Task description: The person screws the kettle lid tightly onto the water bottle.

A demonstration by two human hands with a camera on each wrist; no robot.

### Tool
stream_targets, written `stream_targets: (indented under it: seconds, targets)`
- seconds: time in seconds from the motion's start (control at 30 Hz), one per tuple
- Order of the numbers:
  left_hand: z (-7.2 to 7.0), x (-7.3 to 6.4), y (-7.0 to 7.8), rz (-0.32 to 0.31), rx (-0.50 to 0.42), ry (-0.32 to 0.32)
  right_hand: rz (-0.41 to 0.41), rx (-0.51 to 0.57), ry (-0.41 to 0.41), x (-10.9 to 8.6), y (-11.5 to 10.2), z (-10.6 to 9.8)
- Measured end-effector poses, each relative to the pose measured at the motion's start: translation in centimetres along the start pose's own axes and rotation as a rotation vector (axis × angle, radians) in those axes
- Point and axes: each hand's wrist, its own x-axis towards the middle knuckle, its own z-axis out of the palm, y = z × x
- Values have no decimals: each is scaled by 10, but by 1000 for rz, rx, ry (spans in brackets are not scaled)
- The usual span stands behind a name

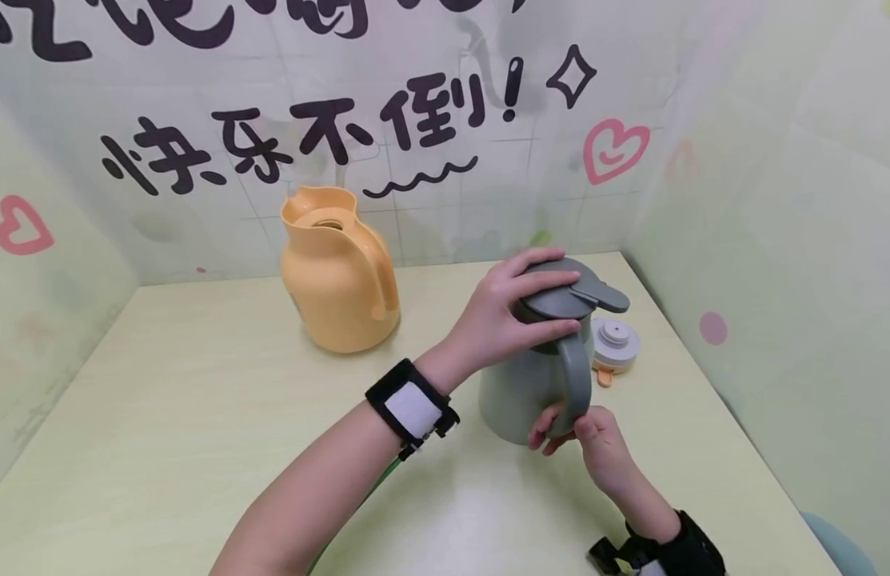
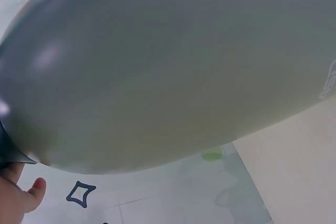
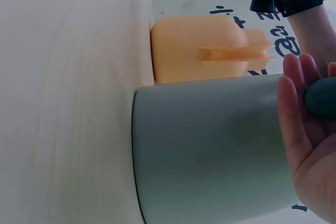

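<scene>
The grey jug stood on the table, the right hand curled round its handle, seemingly for steadiness; the left hand lay straight-fingered across its lid, apparently bearing down.

Left wristband is showing black, white patch is sitting on top, green cable is trailing, right wristband is matching in black

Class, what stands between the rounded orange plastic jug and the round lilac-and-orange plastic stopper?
The head view shows the rounded grey plastic jug between the orange jug and the stopper, with the left grip on its round lid.
</scene>
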Motion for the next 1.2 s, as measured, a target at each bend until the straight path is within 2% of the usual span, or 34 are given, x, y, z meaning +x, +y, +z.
stream_targets:
  seconds: [0.1, 0.33, 0.43, 0.67, 0.8, 1.03, 1.2]
  targets:
    - [-2, 0, 0, -4, 3, -10, -6, 1, -2, 1, 0, 1]
    - [-5, 3, -3, 44, -15, -27, -2, -7, -1, 1, 0, 0]
    - [-7, 5, -2, 44, 9, -43, 0, -3, -1, 0, 0, 0]
    - [-17, 12, 9, -49, 174, -152, 0, -3, -4, 0, 0, 1]
    - [-22, 19, 18, -66, 257, -204, -5, -6, -1, 0, 0, 1]
    - [-30, 28, 27, -76, 308, -274, -16, 0, -5, 1, 1, 1]
    - [-35, 39, 35, -107, 327, -362, -2, -2, -5, 1, -1, 1]
